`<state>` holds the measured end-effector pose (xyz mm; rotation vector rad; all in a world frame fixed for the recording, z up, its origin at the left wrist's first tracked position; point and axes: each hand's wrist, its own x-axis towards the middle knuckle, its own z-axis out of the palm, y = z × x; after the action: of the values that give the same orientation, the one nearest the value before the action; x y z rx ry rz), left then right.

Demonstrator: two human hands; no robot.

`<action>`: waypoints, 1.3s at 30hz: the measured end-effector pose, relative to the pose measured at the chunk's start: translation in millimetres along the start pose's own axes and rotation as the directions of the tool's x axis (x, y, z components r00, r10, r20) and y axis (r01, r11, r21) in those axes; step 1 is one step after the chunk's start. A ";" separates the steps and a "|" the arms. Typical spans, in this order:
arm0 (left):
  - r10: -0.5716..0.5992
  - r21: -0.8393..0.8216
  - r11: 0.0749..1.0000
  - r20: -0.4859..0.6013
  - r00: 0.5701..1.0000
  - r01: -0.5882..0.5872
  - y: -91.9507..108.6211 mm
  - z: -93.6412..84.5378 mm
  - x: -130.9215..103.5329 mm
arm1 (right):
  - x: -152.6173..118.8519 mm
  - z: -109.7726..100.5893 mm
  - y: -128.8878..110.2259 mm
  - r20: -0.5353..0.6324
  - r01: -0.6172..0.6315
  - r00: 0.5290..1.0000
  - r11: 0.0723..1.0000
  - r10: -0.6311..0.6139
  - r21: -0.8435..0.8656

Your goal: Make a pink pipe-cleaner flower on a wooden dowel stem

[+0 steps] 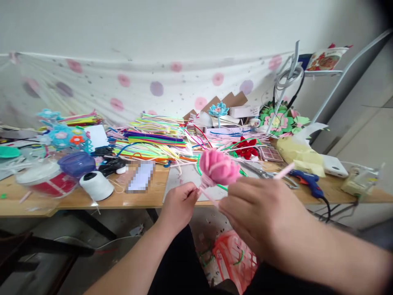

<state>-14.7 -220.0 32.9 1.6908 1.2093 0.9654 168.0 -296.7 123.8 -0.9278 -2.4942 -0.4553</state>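
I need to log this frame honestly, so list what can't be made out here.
Head view only:
- Right hand: its back hides the fingertips and how it grips the pink pipe cleaner.
- Pink flower: its stem below the left hand is covered by both hands.
- Blurred patch on the wooden table: pixelated, contents unreadable.
- Blue glue gun: its cord leaves below the table edge.

Two hands work near the table edge: the left hand point(178, 205) and the right hand point(264, 217). One pink flower point(218, 167), one white thread spool point(96, 185), one blue glue gun point(308, 181), one red flower point(246, 149), and one pair of scissors point(260, 172).
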 end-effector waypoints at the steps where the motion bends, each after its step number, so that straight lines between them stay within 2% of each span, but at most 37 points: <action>1: -0.023 -0.063 0.998 -0.001 1.000 0.023 -2.4 0.0 0.2 | -7.4 10.3 -7.5 -0.043 -0.050 0.998 0.998 0.052 0.048; 4: -0.116 -0.264 0.957 0.027 0.993 0.119 -5.7 0.6 -0.1 | -27.7 39.5 -17.4 -0.145 -0.161 0.971 0.969 0.190 0.190; 6: -0.169 -0.384 0.905 0.072 0.983 0.183 -5.3 0.5 -0.8 | -39.4 53.1 -13.9 -0.179 -0.238 0.940 0.934 0.291 0.267; 8: -0.201 -0.484 0.842 0.130 0.971 0.239 -3.3 0.1 -1.7 | -49.0 60.7 -3.8 -0.167 -0.326 0.900 0.875 0.403 0.359; 11: -0.214 -0.602 0.735 0.230 0.949 0.312 1.0 1.3 -4.0 | -58.4 65.9 15.7 -0.082 -0.442 0.839 0.761 0.538 0.475; 14: -0.206 -0.676 0.640 0.306 0.929 0.365 6.2 6.3 -7.6 | -62.1 72.0 28.9 0.008 -0.514 0.793 0.663 0.609 0.545; 18: -0.156 -0.759 0.512 0.378 0.912 0.402 11.7 16.9 -12.0 | -59.7 81.9 31.7 0.191 -0.562 0.784 0.544 0.591 0.623; 20: -0.118 -0.782 0.499 0.365 0.924 0.373 13.1 22.4 -13.3 | -55.4 82.4 29.1 0.294 -0.583 0.785 0.489 0.545 0.649; 23: -0.095 -0.724 0.643 0.248 0.964 0.250 13.6 29.8 -14.2 | -45.6 77.4 21.9 0.346 -0.532 0.813 0.355 0.468 0.769; 25: -0.084 -0.650 0.740 0.164 0.983 0.172 13.8 33.8 -14.5 | -38.1 75.3 15.7 0.322 -0.454 0.814 0.183 0.484 0.872; 27: -0.072 -0.603 0.788 0.111 0.991 0.125 14.8 37.5 -15.2 | -31.2 76.8 9.9 0.311 -0.365 0.765 -0.018 0.564 0.931; 29: -0.067 -0.594 0.796 0.104 0.992 0.116 16.2 40.9 -16.6 | -25.7 81.2 5.8 0.315 -0.257 0.690 -0.186 0.652 0.948; 31: -0.076 -0.620 0.770 0.141 0.987 0.148 17.5 44.2 -18.2 | -22.6 85.7 3.6 0.334 -0.152 0.633 -0.310 0.699 0.938; 33: -0.084 -0.687 0.691 0.230 0.970 0.223 17.8 47.2 -19.3 | -21.8 88.0 2.9 0.367 -0.082 0.614 -0.406 0.699 0.910; 37: 0.002 -0.802 0.434 0.455 0.890 0.409 15.2 51.7 -18.2 | -24.3 87.3 2.7 0.448 -0.025 0.577 -0.534 0.683 0.845; 39: 0.037 -0.800 0.375 0.517 0.855 0.468 14.0 53.9 -16.3 | -26.0 87.0 2.5 0.481 0.000 0.546 -0.574 0.686 0.819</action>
<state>35.1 -248.5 24.2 0.7050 0.3563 0.7441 162.6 -270.1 37.1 -0.7139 -0.7003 1.5070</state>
